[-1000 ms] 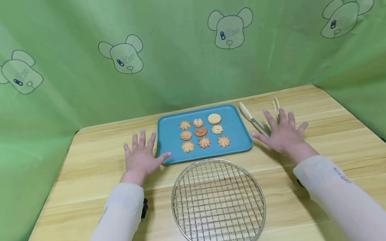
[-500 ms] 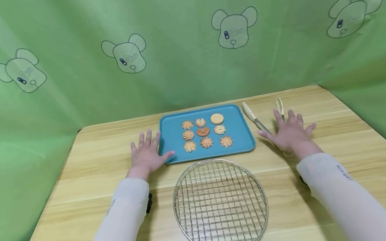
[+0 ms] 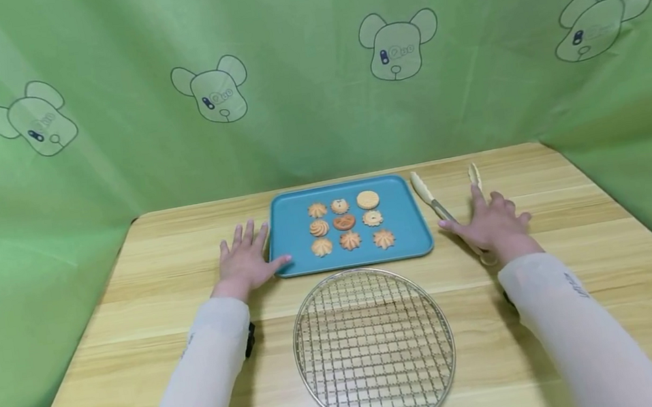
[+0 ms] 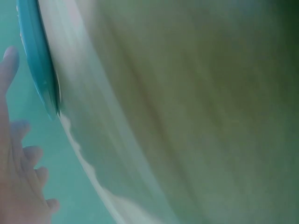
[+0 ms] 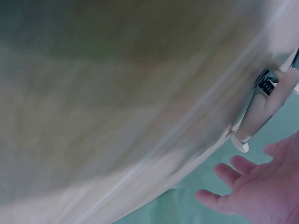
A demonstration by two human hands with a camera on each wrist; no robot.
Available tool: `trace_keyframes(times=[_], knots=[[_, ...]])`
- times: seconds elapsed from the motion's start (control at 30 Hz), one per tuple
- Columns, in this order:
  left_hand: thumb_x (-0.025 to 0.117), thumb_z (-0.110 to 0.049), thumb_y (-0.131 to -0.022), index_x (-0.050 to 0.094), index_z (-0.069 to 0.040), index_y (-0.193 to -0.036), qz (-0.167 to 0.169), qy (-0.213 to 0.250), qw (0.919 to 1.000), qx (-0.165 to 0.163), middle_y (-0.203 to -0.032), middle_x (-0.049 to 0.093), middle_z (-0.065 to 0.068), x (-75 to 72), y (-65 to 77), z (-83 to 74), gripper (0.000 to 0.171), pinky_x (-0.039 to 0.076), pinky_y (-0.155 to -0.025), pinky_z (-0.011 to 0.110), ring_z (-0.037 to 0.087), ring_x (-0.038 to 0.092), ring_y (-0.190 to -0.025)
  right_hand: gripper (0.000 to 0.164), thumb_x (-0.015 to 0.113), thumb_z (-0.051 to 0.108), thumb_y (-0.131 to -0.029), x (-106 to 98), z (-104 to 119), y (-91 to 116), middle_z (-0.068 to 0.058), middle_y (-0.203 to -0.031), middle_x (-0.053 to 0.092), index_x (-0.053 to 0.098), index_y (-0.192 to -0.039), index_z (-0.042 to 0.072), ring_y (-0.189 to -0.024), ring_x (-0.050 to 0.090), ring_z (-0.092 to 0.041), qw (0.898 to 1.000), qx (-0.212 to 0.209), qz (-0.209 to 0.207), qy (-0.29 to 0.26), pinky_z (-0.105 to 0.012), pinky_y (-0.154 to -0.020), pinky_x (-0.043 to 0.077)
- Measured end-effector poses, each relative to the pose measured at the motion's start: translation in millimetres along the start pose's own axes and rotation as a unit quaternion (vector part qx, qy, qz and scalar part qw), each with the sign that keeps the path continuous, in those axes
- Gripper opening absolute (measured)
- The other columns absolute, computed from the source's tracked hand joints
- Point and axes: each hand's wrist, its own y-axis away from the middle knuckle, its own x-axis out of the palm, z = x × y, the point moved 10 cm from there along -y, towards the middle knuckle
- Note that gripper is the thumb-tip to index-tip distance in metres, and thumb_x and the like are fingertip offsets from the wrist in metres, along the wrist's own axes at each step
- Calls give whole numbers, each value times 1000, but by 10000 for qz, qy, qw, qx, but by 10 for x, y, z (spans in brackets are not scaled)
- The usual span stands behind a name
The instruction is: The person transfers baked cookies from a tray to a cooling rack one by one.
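My left hand is spread beside the left edge of a blue tray, its thumb over the near left corner. In the left wrist view the left hand's fingers are apart and hold nothing. Rows of cookies in several shapes lie on the tray. To the right, my right hand hovers above a pair of tongs, covering part of it; its fingers are apart and slightly bent. The right wrist view shows the tongs beyond the thumb, not gripped.
A round wire rack lies in front of the tray, between the forearms. All stands on a wooden table. Green curtains with printed bear heads hang behind and at both sides.
My right hand has lowered slightly toward the tongs, and its fingers bend a little more. The left hand stays by the tray. The whole head view has shifted slightly.
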Motion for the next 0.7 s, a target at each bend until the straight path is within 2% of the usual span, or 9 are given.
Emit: trace_keyframes(times=[0.23,0.43,0.7], knots=[[42,-69,-89,13,-16,-154,60,27,10000,69,-158,6,13,0,-6,-22,89,5,-113,58,36,1,-143,120,44,80,-78,-11,-54,-24,-50,-131,20,-6,-149,-4,-114,24,-66,9998,155,62,-87,-77,-86,23],[45,-68,-88,13,-12,-154,147,97,9997,147,-158,7,12,51,-57,-41,92,6,-113,56,35,2,-143,122,45,79,-79,18,-106,-45,-51,-131,16,-7,-147,-8,-113,23,-66,9992,234,161,-298,-76,-87,26],[46,-69,-87,12,-11,-153,313,133,9992,220,-158,8,11,104,-70,-69,94,6,-115,52,31,2,-144,123,46,79,-78,38,-145,-69,-50,-126,21,-1,-146,-11,-109,27,-63,9984,338,191,-404,-70,-81,36]])
